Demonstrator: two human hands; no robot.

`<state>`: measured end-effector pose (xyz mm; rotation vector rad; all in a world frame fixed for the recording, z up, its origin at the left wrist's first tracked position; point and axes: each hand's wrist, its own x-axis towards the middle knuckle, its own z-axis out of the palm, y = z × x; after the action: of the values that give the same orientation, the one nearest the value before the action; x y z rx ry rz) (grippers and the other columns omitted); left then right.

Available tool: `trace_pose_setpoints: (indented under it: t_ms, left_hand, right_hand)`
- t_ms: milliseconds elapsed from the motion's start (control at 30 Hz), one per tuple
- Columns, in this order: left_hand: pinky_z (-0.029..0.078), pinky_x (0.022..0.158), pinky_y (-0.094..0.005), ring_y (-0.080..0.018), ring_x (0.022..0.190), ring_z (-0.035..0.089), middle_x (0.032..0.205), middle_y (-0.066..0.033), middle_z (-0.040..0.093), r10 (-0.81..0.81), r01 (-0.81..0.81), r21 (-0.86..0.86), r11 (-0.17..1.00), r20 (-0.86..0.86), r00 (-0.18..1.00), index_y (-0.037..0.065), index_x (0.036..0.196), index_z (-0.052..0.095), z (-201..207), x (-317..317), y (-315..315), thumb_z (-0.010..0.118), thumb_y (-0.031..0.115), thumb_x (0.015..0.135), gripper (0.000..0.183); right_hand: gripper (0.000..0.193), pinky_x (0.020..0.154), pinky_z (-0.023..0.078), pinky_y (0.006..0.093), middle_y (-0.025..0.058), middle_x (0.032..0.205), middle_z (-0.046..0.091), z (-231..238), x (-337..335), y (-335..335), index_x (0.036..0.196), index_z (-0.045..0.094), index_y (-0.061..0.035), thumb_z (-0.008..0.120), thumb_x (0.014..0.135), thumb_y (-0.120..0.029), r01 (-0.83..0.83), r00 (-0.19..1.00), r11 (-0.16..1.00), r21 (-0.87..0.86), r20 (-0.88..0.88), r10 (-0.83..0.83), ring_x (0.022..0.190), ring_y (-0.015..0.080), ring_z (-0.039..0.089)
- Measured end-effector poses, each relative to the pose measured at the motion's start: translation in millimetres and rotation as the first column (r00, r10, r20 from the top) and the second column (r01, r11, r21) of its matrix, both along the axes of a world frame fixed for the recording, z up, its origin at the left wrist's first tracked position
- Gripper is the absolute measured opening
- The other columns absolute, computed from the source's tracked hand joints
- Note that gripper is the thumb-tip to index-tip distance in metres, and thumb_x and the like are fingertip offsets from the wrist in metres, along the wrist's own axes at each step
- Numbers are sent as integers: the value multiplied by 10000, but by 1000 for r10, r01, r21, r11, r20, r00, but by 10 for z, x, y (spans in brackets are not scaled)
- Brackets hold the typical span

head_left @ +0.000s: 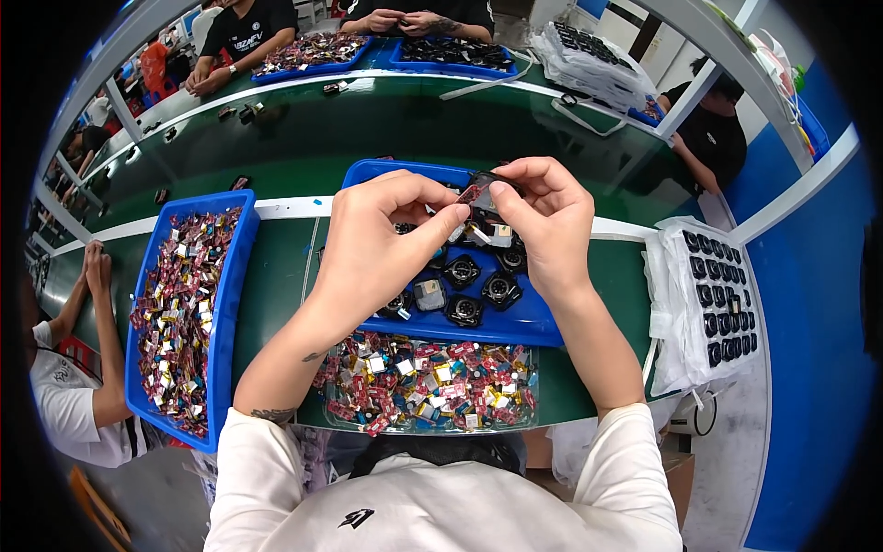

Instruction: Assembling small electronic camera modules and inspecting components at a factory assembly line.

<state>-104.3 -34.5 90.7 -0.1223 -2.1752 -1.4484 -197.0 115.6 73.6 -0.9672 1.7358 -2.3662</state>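
Above the blue tray (524, 324) both my hands meet around one small piece of work. My left hand (368, 241) pinches a small red circuit board (472, 195) between thumb and forefinger. My right hand (552, 219) grips a black watch case (485, 180), its thumb pressed on the near side. Board and case touch or nearly touch; my fingers hide part of both. Below, several black watch cases (464, 311) lie in the tray, along with a grey squarish piece (430, 294). A clear tray (322, 416) full of red boards with small white and yellow parts sits nearest my body.
At left stands a long blue bin (228, 322) heaped with red boards. White foam trays (676, 317) of black watch cases are stacked at right. Across the green conveyor (313, 152), co-workers sit by blue trays (455, 57). Metal posts (796, 189) frame the bench.
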Motion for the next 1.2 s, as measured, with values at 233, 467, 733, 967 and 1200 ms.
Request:
trace_pose_setpoints:
  t_ms: [233, 467, 733, 967, 1200]
  left_hand:
    - [491, 642, -203, -82, 710, 618, 765, -53, 674, -239, 164, 383, 909, 157, 958, -12, 867, 695, 49, -12, -34, 704, 90, 816, 115]
    - [483, 600, -191, -78, 684, 621, 774, -75, 684, -180, 105, 426, 899, 139, 974, -28, 862, 690, 13, -84, -87, 730, 110, 801, 156]
    - [481, 545, -207, -96, 618, 631, 693, -96, 675, -214, 118, 461, 879, 163, 963, 25, 865, 539, -26, -53, -114, 713, 119, 813, 205]
    - [458, 590, -204, -68, 662, 626, 691, -70, 663, -180, 134, 236, 962, 188, 965, -1, 932, 582, 11, -50, -135, 664, 167, 852, 204]
    - [483, 596, -216, -83, 677, 646, 700, -56, 652, -243, 209, 223, 952, 140, 960, -26, 878, 613, 29, -38, -144, 612, 135, 887, 162]
  right_hand:
    - [152, 699, 506, 211, 80, 909, 638, 13, 71, 15, 869, 564, -4, 666, 766, 40, 91, 957, 995, 35, -279, -78, 807, 92, 625]
    - [168, 774, 543, 260, 110, 940, 619, -26, 12, -44, 850, 548, 7, 672, 754, 70, -56, 960, 998, -43, -275, 42, 841, 144, 638]
    - [160, 729, 533, 253, 100, 924, 642, 60, 105, -7, 946, 642, 59, 663, 787, 58, 46, 973, 985, 165, -232, -6, 819, 148, 652]
    - [103, 700, 506, 227, 81, 853, 646, -18, -564, 258, 959, 590, 43, 593, 867, -4, 134, 968, 966, 219, -237, -81, 753, 125, 636]
    - [156, 723, 502, 228, 127, 888, 697, -1217, -2654, 1835, 936, 620, 72, 604, 871, -68, 680, 714, 614, 400, -171, -679, 809, 159, 671]
